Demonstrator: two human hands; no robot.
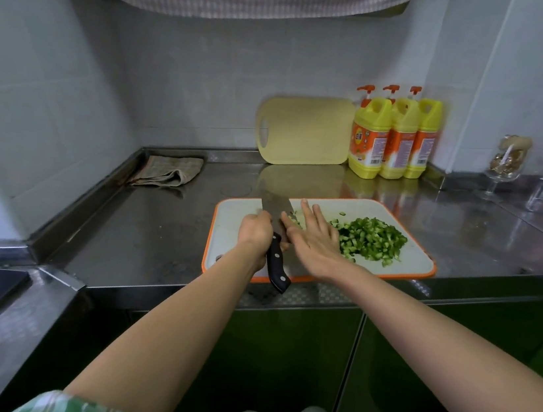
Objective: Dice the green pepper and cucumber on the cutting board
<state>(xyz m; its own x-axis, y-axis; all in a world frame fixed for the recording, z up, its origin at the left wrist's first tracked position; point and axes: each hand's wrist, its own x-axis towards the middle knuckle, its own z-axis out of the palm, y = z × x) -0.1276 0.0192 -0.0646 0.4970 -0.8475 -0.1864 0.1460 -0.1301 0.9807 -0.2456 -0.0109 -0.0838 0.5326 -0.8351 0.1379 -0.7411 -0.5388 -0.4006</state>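
Gripping the black-handled, wide-bladed steel knife [276, 262] right where handle meets blade, your left hand [255, 229] has its fingers curled round it. Head view only. The blade points away from you, over the left part of the white plastic cutting board with an orange rim [408, 255].

Your right hand [314, 237] is flat and relaxed, fingers straight and slightly spread, palm down over the middle of the board. Its nearest finger lies along the blade's right face; real contact is hard to confirm.

The heap of small green diced pepper and cucumber pieces [371, 239] sits on the right half of the board, just past your right fingertips. A few loose green bits [294, 221] lie by the blade.

The board lies on a stainless steel counter [157, 225], near its front edge. At the back, a pale yellow spare board [304, 130] leans on the tiled wall, with three yellow-and-orange pump bottles [392, 142] just beside it. A folded checked cloth [167, 171] lies in the left corner. A stemmed glass [507, 161] stands far right.
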